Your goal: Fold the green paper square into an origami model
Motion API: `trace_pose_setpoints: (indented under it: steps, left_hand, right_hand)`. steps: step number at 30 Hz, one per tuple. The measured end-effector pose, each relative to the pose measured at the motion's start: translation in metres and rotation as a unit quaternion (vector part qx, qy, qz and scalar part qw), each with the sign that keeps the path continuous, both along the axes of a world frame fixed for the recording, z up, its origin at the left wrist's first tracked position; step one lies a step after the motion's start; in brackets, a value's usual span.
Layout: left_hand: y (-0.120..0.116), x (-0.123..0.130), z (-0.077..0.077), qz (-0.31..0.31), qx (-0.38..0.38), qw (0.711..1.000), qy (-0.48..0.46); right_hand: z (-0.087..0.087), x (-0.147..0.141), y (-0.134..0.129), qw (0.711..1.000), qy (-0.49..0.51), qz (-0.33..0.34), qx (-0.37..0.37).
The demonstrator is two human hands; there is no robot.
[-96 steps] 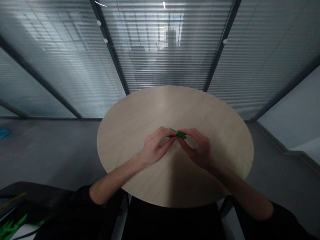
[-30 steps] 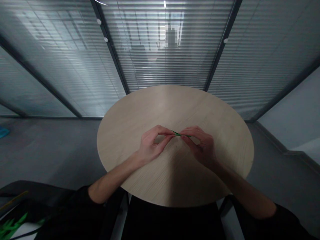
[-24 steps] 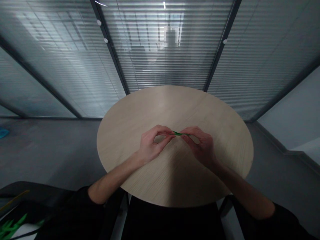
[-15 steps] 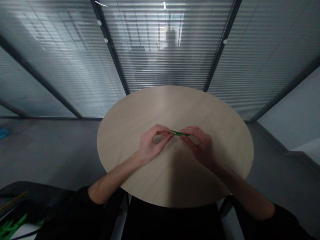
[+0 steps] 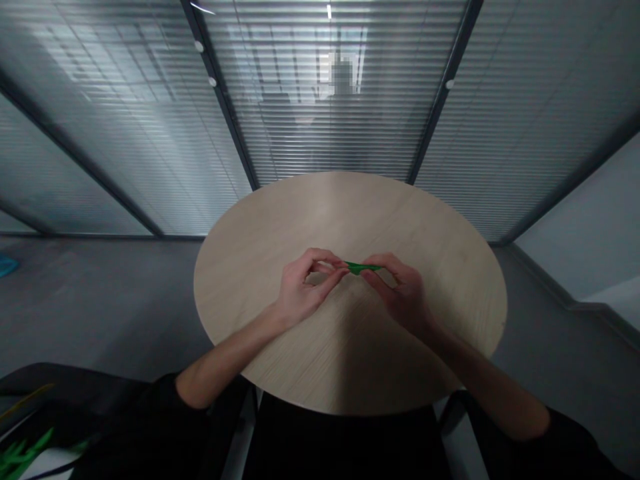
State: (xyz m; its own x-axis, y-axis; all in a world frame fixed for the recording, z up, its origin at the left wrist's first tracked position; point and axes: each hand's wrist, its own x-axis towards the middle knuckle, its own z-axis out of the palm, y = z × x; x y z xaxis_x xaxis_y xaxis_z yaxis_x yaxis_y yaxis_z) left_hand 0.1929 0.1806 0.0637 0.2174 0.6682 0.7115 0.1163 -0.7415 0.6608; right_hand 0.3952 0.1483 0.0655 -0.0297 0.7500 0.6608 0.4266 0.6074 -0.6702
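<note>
A small, thin green piece (image 5: pixel 358 268) is held between my two hands, over the middle of the round wooden table (image 5: pixel 330 207). My left hand (image 5: pixel 307 283) pinches its left end between thumb and fingers. The right end is gripped the same way by my right hand (image 5: pixel 400 290). Fingertips of both hands cover the ends of the piece, and its exact shape is too small to tell.
Glass panels with blinds (image 5: pixel 330 133) stand behind the table. A dark chair (image 5: pixel 60 380) is at the lower left, with green items (image 5: pixel 25 453) and a white object (image 5: pixel 53 463) near it. Something blue (image 5: pixel 7 265) lies on the floor at far left.
The green piece has tilted between my fingers, so more of its flat face shows. Both hands have stayed almost in place.
</note>
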Motion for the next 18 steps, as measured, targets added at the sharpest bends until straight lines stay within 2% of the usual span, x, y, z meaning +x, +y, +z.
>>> trace_pose_setpoints:
  steps: [8,14,18]
  left_hand:
    - [-0.0008,0.0010,-0.0011,0.007,0.009,1.000,0.003]
    - [0.0000,0.0017,-0.0018,0.008,-0.003,1.000,-0.003]
    - [0.0007,0.0010,-0.0032,0.011,0.000,1.000,-0.001]
  right_hand:
    - [0.0012,0.0001,-0.0001,1.000,0.015,0.025,0.005]
    - [-0.0004,0.0019,0.0021,0.999,0.014,0.014,-0.030]
    - [0.0004,0.0016,0.0015,1.000,0.015,0.024,-0.014]
